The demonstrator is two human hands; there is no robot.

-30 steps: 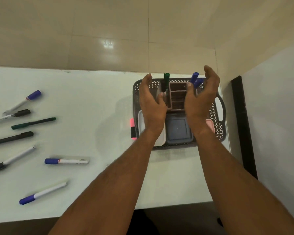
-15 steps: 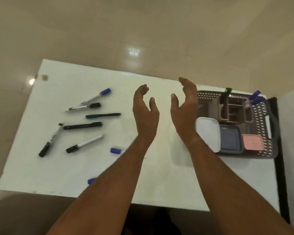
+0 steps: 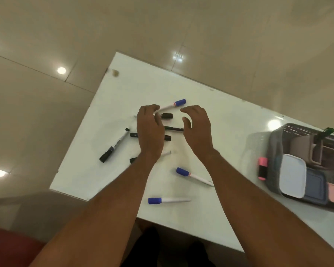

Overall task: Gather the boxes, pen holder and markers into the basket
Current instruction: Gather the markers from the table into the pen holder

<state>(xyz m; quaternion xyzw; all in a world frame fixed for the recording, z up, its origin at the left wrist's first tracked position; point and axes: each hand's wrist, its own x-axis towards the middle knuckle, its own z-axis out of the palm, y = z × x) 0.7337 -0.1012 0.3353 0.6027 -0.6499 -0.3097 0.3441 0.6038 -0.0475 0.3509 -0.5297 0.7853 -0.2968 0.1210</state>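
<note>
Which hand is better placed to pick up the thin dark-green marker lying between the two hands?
Right. The right hand has its thumb at the dark-green marker's exposed end, with its fingers curled open above. The left hand covers the other end.

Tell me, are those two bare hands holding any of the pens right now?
No. The left hand and right hand hover open, fingers curled, over the scattered marker pens on the white table; neither has closed on one.

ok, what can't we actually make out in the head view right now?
- Markers under the left hand: covered, so no count of them.
- Basket: cut off by the right edge; contents blurred.
- Whether either the left or right hand touches a marker: cannot tell.
- Pink marker by the basket: blurred.
</note>
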